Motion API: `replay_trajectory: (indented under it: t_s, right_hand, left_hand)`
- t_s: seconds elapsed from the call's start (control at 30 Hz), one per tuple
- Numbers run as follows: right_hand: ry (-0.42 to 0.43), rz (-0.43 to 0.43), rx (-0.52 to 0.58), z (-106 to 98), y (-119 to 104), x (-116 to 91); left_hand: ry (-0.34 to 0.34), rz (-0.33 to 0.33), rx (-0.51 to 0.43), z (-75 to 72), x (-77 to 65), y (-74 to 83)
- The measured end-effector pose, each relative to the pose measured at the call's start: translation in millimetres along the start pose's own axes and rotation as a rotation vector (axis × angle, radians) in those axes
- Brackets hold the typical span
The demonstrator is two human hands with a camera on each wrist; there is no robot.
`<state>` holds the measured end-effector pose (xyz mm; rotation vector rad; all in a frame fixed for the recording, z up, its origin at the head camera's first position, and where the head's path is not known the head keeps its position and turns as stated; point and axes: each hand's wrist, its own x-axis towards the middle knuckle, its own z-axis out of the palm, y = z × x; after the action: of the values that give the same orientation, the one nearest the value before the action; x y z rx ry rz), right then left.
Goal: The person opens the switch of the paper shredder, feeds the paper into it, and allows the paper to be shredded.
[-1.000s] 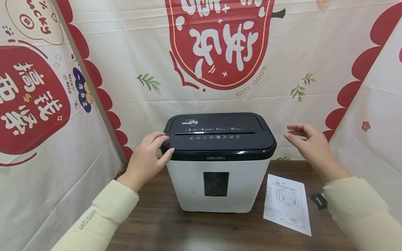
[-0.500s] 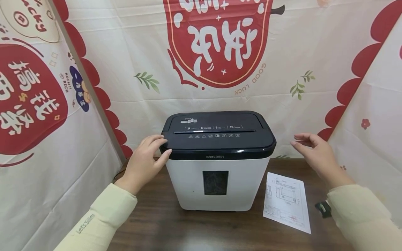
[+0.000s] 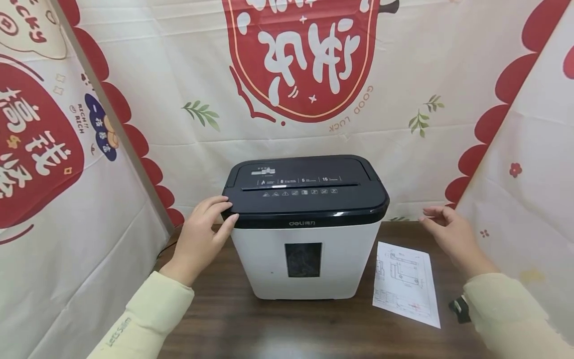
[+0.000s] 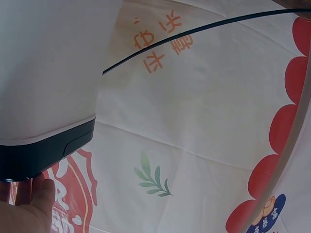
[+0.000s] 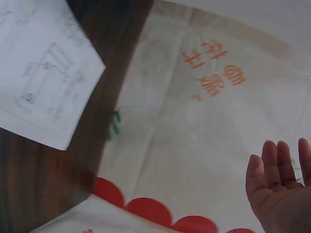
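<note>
A paper shredder point(image 3: 264, 254) with a white bin and a black top stands upright in the middle of the table. My left hand point(image 3: 199, 237) rests its fingertips on the left edge of the black top, fingers relaxed. In the left wrist view, the fingers point(image 4: 43, 194) touch the shredder's black rim point(image 4: 43, 150). Over on the right, my right hand point(image 3: 453, 237) hovers with loosely bent fingers and holds nothing. A sheet of paper point(image 3: 405, 286) with a printed technical drawing lies on the table between the shredder and that hand.
The dark wooden table point(image 3: 269, 331) meets a printed cloth backdrop point(image 3: 179, 99) behind and at both sides. A thin black cable point(image 4: 218, 22) runs from behind the shredder. Partly under the right sleeve shows a small dark object point(image 3: 460, 309), its kind unclear.
My right hand has moved lower and away from the shredder toward the right. The left hand stays at the shredder's left edge. The head view has shifted slightly.
</note>
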<state>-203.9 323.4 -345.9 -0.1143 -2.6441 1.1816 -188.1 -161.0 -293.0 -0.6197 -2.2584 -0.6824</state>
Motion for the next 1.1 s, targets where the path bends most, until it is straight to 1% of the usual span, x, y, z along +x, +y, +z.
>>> replay_trajectory:
  t_s: [0.13, 0.3, 0.57, 0.7, 0.8, 0.97, 1.1]
  right_hand:
    - [0.005, 0.044, -0.002, 4.5, 15.9, -2.7]
    - [0.004, 0.101, -0.007, 10.7, 28.4, -4.5]
    - [-0.005, 0.262, 0.015, 22.1, 51.6, -10.5]
    - [-0.005, 0.300, 0.018, 26.8, 63.3, -13.0]
    - [-0.015, 0.329, 0.000, 30.2, 72.1, -13.7]
    - [-0.026, 0.362, -0.031, 35.7, 84.9, -11.2]
    - [-0.033, 0.412, -0.041, 40.2, 92.8, -10.1]
  left_hand:
    - [0.022, -0.004, -0.004, 1.7, -1.5, 0.4]
    - [0.044, 0.002, 0.005, 1.1, -2.3, 0.3]
    - [0.060, 0.018, 0.026, 2.7, -2.7, 0.2]
    - [0.060, 0.021, 0.026, 3.5, -3.0, -0.3]
    - [0.061, 0.025, 0.028, 3.7, -2.9, -1.0]
    - [0.064, 0.024, 0.022, 3.6, -2.6, -2.0]
    - [0.067, 0.024, 0.018, 3.8, -2.5, -2.5]
